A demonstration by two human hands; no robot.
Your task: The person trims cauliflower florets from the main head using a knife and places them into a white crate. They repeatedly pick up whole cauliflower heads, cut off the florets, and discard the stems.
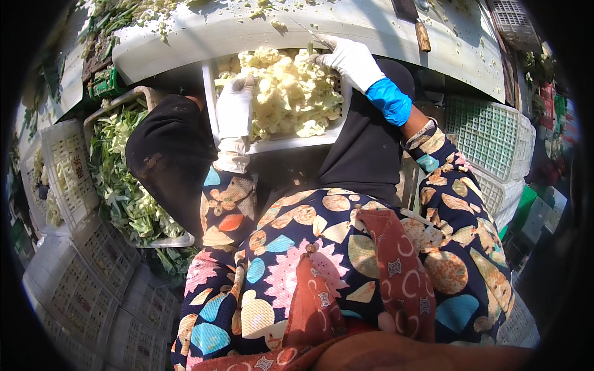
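Note:
Between my knees stands a white plastic crate filled with pale cauliflower florets. My left hand, in a white glove with a grey fingertip area, rests at the florets on the crate's left side; whether its fingers hold one cannot be told. A thin-bladed knife is gripped in my right hand, which wears a white glove with a blue cuff. That hand is above the crate's far right corner, its blade pointing up and left over the table edge. A floret stem stands upright beside its fingers.
A white worktable with scattered florets and scraps runs across the far side. On it lies a cleaver with a wooden handle. A crate of leaves stands left of my leg. Stacked white crates are at right, with more at lower left.

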